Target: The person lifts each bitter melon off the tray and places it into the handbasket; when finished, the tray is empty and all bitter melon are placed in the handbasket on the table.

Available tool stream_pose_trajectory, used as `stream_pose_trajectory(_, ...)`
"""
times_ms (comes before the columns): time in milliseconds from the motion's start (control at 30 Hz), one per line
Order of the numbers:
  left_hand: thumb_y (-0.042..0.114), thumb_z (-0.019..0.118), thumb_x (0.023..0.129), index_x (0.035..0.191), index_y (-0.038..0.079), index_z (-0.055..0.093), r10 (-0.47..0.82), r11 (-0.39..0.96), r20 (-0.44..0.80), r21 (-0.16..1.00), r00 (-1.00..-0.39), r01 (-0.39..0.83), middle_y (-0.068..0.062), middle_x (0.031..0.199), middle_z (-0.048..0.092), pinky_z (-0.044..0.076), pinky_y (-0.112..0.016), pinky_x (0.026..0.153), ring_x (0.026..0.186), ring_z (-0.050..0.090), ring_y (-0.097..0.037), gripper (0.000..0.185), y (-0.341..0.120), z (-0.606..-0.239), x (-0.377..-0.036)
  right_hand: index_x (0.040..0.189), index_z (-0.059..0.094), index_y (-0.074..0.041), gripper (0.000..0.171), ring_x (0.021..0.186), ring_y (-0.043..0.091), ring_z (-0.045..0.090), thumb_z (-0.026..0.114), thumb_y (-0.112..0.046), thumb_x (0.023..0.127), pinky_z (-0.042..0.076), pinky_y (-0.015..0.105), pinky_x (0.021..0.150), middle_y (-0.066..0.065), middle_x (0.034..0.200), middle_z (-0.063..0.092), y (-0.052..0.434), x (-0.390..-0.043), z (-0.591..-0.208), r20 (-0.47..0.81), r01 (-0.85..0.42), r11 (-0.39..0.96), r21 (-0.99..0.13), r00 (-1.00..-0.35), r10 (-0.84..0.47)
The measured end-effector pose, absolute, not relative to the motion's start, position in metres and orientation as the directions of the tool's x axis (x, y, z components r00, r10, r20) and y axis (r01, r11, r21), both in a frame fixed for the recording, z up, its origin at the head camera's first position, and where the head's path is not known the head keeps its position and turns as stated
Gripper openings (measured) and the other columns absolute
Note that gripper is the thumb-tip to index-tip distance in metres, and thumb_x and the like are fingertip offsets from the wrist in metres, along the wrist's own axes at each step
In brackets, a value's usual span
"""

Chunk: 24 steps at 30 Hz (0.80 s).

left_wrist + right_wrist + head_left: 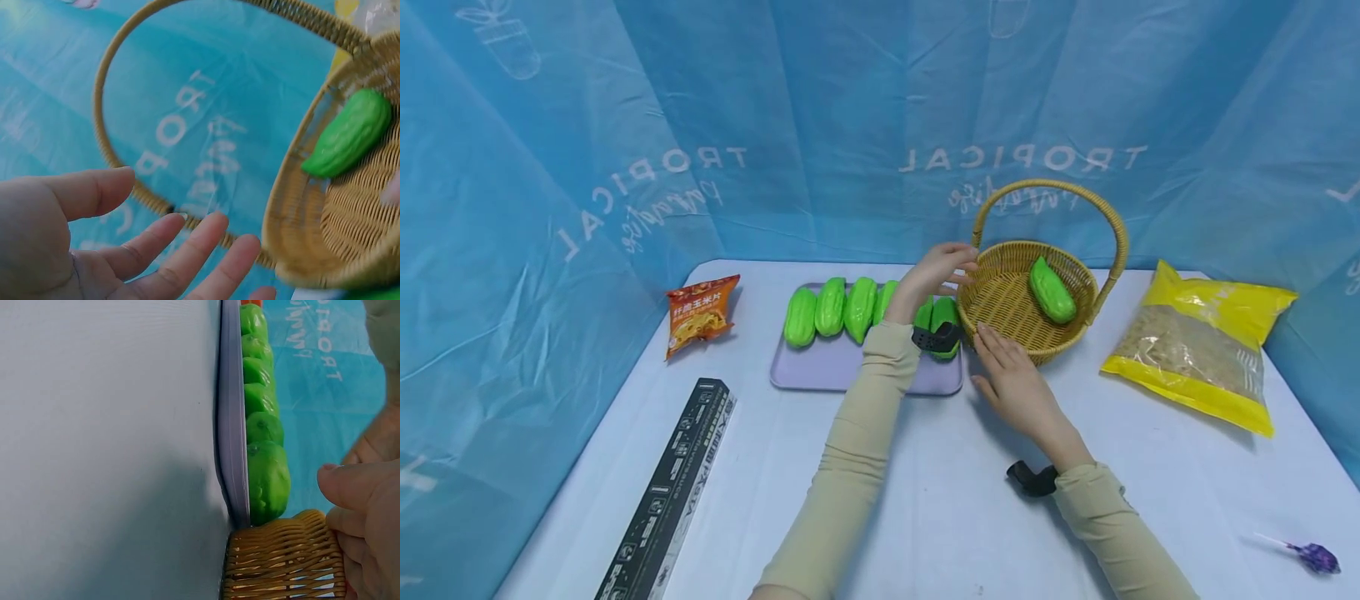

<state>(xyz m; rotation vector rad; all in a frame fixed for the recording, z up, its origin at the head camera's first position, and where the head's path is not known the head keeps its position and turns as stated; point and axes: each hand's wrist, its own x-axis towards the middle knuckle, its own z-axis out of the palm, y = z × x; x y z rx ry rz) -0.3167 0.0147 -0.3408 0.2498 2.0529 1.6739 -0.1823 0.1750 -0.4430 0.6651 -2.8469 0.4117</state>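
Note:
A wicker basket (1000, 337) with a tall arched handle (1118, 242) stands at the back right. One green bumpy vegetable, shaped like a bitter melon (1052, 292), lies inside it. My left hand (936, 271) is at the basket's left side near the handle's base, fingers extended and holding nothing. At the front rim, my right hand (1015, 379) has its fingers laid along the basket's outer side. A lilac tray (820, 375) left of the basket carries a row of several similar green bitter melons (831, 307), some hidden behind my left hand and wrist.
An orange snack bag (702, 315) lies at the back left, with a long black pasta box (666, 492) in front of it. On the right are a yellow bag (1202, 346) with a see-through middle and a purple-wrapped lollipop (1317, 558). A blue printed curtain (820, 125) encloses the table.

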Motion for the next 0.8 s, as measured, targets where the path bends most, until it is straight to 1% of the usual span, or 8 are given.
stream_pose_trajectory(133,0.034,0.047,0.103,0.149,0.012,0.037,0.421,0.189,-0.22,0.97,-0.88,-0.152,-0.018,0.143,0.05,0.038,-0.053,0.11,0.129,0.051,-0.037,0.053,-0.009,-0.349,-0.314,0.149,0.033,0.003,0.06,0.145,0.037,0.028,0.054,-0.024,0.099,0.021,0.052,0.119,0.017,0.159,0.025,0.176,-0.182,-0.443,0.24,-0.46,0.853,-0.246,-0.882,-0.406)
stream_pose_trajectory(300,0.033,0.047,0.103,0.149,0.012,0.038,0.367,0.133,-0.211,0.976,-0.906,-0.173,-0.018,0.142,0.051,0.039,-0.051,0.11,0.128,0.051,-0.037,0.051,-0.04,-0.36,-0.309,0.149,0.032,0.003,0.061,0.146,0.035,0.027,0.055,-0.023,0.099,0.021,0.051,0.12,0.017,0.159,0.025,0.176,-0.182,-0.441,0.231,-0.455,0.846,-0.277,-0.887,-0.401)
stream_pose_trajectory(467,0.032,0.046,0.103,0.149,0.012,0.038,0.289,0.09,-0.2,0.979,-0.936,-0.181,-0.017,0.142,0.051,0.042,-0.047,0.108,0.128,0.052,-0.036,0.05,-0.066,-0.368,-0.306,0.149,0.032,0.003,0.062,0.146,0.035,0.027,0.057,-0.023,0.098,0.021,0.051,0.12,0.017,0.159,0.025,0.177,-0.181,-0.44,0.229,-0.457,0.846,-0.274,-0.886,-0.404)
stream_pose_trajectory(600,0.03,0.045,0.104,0.149,0.012,0.038,0.236,0.065,-0.187,0.982,-0.954,-0.177,-0.017,0.142,0.051,0.042,-0.048,0.108,0.128,0.052,-0.036,0.049,-0.08,-0.371,-0.305,0.148,0.033,0.003,0.061,0.145,0.035,0.028,0.058,-0.022,0.098,0.021,0.05,0.12,0.018,0.158,0.027,0.177,-0.182,-0.44,0.238,-0.462,0.843,-0.276,-0.882,-0.406)
stream_pose_trajectory(700,0.028,0.046,0.104,0.147,0.012,0.04,0.158,0.05,-0.176,0.984,-0.972,-0.17,-0.017,0.141,0.052,0.042,-0.048,0.108,0.128,0.052,-0.037,0.047,-0.089,-0.372,-0.304,0.148,0.034,0.003,0.061,0.145,0.036,0.029,0.058,-0.021,0.097,0.022,0.051,0.119,0.019,0.158,0.028,0.177,-0.182,-0.441,0.251,-0.467,0.841,-0.273,-0.878,-0.406)
stream_pose_trajectory(800,0.025,0.047,0.103,0.145,0.011,0.044,0.048,0.016,-0.153,0.988,-0.987,-0.152,-0.017,0.139,0.054,0.044,-0.048,0.106,0.126,0.053,-0.038,0.044,-0.096,-0.373,-0.302,0.147,0.036,0.004,0.061,0.144,0.037,0.031,0.06,-0.021,0.096,0.023,0.051,0.118,0.02,0.156,0.03,0.176,-0.182,-0.442,0.268,-0.476,0.838,-0.266,-0.872,-0.41)
